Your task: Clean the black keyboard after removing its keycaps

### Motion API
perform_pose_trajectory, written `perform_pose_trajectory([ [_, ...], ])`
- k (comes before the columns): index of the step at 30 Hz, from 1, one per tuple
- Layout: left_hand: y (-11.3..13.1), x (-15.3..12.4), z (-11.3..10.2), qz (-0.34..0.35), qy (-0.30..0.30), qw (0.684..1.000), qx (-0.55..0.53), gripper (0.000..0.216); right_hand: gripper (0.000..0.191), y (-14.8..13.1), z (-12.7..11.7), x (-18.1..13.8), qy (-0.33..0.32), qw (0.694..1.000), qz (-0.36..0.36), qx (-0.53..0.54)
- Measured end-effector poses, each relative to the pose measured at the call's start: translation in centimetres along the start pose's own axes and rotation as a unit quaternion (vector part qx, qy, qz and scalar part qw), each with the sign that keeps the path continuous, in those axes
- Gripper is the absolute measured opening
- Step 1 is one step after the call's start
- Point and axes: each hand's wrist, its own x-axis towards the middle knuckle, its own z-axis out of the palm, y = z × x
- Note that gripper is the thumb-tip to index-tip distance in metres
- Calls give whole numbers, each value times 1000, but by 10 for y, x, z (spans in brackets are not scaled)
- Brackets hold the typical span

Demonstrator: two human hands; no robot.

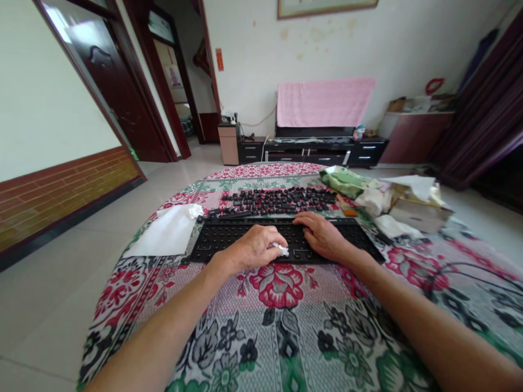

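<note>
A black keyboard point(220, 239) with its keycaps off lies flat across the table in front of me. My left hand point(257, 246) is closed on a crumpled white tissue point(281, 249), held against the keyboard's middle near its front edge. Over the right half rests my right hand point(321, 234), its fingers stretched to the keyboard's back edge and holding nothing that I can see. Behind the keyboard, loose black keycaps point(281, 200) are spread in a wide heap.
A white paper sheet point(163, 234) with a crumpled tissue point(195, 211) lies left of the keyboard. To the right are a brush point(346, 207), a green packet point(345, 181), an open box point(419, 212) and a black cable point(461, 267). A flowered cloth point(281, 321) covers the round table.
</note>
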Motion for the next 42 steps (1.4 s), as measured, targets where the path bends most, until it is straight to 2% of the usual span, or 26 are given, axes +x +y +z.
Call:
perform_pose_trajectory([
  [4, 3, 1, 8, 17, -10, 999, 50, 24, 35, -2, 3, 0, 8, 1000, 0, -6],
  [8, -1, -3, -5, -30, 1, 998, 61, 22, 35, -4, 2, -1, 6, 1000, 8, -12],
  [10, -5, -5, -12, -62, 34, 996, 48, 20, 34, -5, 2, -1, 2, 1000, 10, -18],
  [12, -7, -5, -13, -64, 58, 995, 43, 19, 34, -5, 3, 0, -1, 1000, 13, -22],
  [18, 4, 6, 20, 14, 49, 998, 39, 23, 35, -3, 4, 0, 6, 1000, 10, -21],
  [21, 10, 8, 26, 31, 30, 997, 68, 25, 35, -3, 4, 0, 7, 1000, 6, -17],
  [23, 8, 5, 17, 23, 7, 996, 80, 27, 34, -3, 4, -1, 9, 1000, 5, -16],
  [26, -1, -5, -8, -13, -45, 996, 76, 29, 34, -3, 3, -1, 8, 1000, 3, -15],
  [30, -14, -20, -42, -134, -126, 979, 86, 27, 34, -3, 3, 0, 8, 1000, 2, -14],
  [33, -17, -24, -51, -175, -161, 967, 96, 25, 35, -3, 3, 0, 12, 1000, 8, -10],
  [37, -17, -20, -45, -166, -104, 978, 71, 22, 34, -8, -1, -1, 1, 1000, 15, 2],
  [40, -20, -11, -31, -192, 6, 981, 12, 32, 27, -20, -5, 1, 13, 999, 14, 26],
  [42, -19, -5, -20, -196, 60, 976, -73, 46, 26, -33, -7, 4, 30, 997, -14, 64],
])
